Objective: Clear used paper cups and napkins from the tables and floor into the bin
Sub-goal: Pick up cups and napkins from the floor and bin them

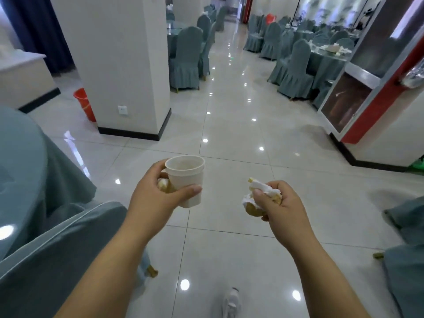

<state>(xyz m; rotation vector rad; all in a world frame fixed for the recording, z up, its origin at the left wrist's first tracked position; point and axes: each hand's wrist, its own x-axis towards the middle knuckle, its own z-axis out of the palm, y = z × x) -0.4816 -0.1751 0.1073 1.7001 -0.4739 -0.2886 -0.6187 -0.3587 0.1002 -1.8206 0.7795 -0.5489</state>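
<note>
White paper cup (pixel 185 177) kept upright in closed left hand (pixel 158 193) grip, crumpled white stained napkins (pixel 261 196) balled in right hand (pixel 282 203) grip, likely carried for binning.

Left hand (pixel 158 191) grips an upright white paper cup (pixel 187 180) and a small crumpled scrap against the palm; right hand (pixel 278 204) is closed on crumpled, stained napkins (pixel 260 196). Both held above glossy tiled floor (pixel 229 125). Red bucket (pixel 85 104) stands beside white pillar (pixel 119 60)
</note>
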